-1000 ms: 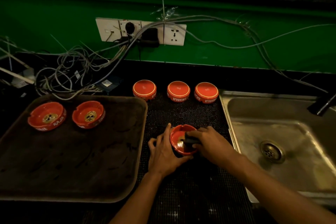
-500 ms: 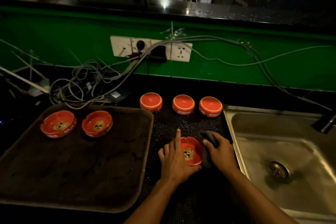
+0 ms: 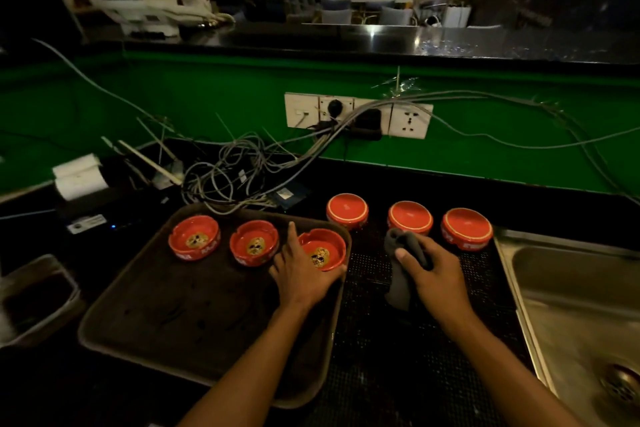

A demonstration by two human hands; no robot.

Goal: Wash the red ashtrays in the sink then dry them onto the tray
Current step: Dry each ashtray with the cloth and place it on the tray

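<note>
Red and glossy, the third ashtray [image 3: 322, 250] sits upright at the tray's [image 3: 207, 329] far right corner, in line with the two ashtrays [image 3: 224, 241] already placed to its left. The left hand [image 3: 302, 272] cups it, fingers curled round its near rim, forefinger straight up its left side. To finish well, I judge it should be set flat, clear of the tray's raised lip and its neighbour, then released without dragging. The right hand [image 3: 437, 274], right of the tray, grips a dark cloth [image 3: 401, 267] over the black dotted mat [image 3: 415, 340]. Three inverted ashtrays [image 3: 410, 217] wait beyond it. The steel sink [image 3: 571, 305] lies further right. Behind the tray are tangled cables [image 3: 239, 166], a green wall with a socket strip [image 3: 358, 114], a dark counter and a dim dining room.
</note>
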